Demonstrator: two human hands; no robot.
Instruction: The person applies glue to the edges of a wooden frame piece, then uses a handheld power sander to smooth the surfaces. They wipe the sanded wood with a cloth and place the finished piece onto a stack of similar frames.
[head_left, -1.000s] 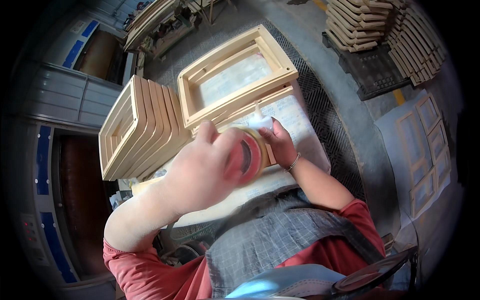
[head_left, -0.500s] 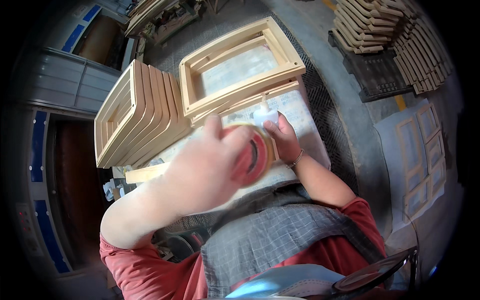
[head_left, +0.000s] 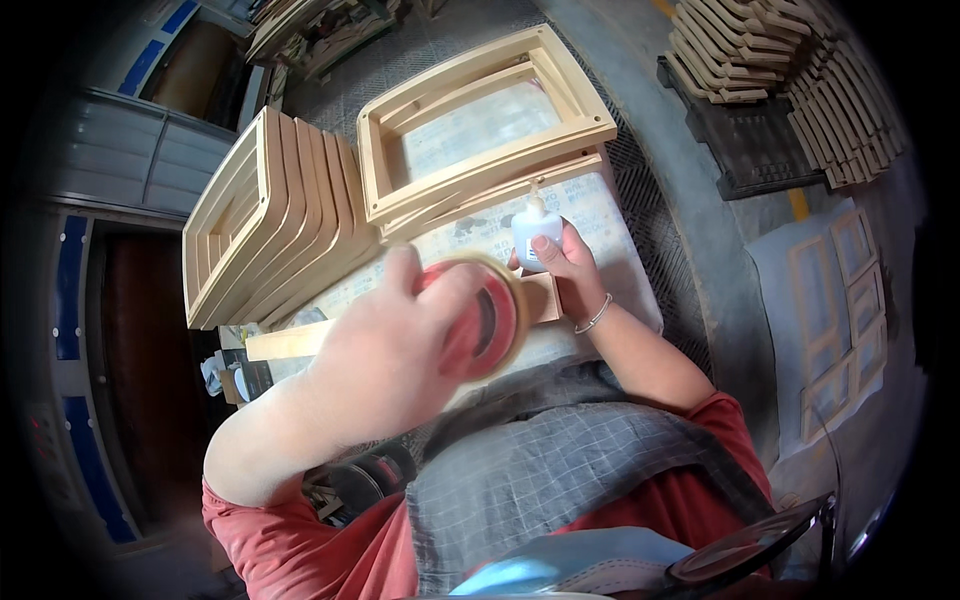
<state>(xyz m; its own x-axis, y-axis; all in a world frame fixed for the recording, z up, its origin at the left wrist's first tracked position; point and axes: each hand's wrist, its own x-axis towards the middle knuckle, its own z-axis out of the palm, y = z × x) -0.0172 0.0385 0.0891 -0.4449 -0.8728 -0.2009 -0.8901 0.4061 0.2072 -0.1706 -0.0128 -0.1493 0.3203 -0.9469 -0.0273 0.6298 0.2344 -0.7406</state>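
My left hand [head_left: 405,320], smeared by motion, is closed around a round red roll with an amber rim [head_left: 495,320], which looks like a roll of tape. It is raised over the near part of the table. To its right, my right hand [head_left: 565,260] grips a small white squeeze bottle [head_left: 537,235], upright with a pale nozzle on top and the thumb across its front. Just below the bottle, a wooden piece [head_left: 541,298] shows beside the right palm; whether the fingers touch it is hidden. A rounded wooden frame [head_left: 485,185] lies beyond both hands.
Several curved wooden frames [head_left: 290,215] stand in a row at the table's left. A pale wooden strip [head_left: 290,342] lies by my left forearm. The table [head_left: 600,215] has a printed covering. Stacked wooden parts [head_left: 740,50] sit on a black pallet [head_left: 740,150] at the far right.
The left hand and the roll have shifted slightly left. The bottle stands more clearly in view in my right hand, and the wooden piece below it shows more.
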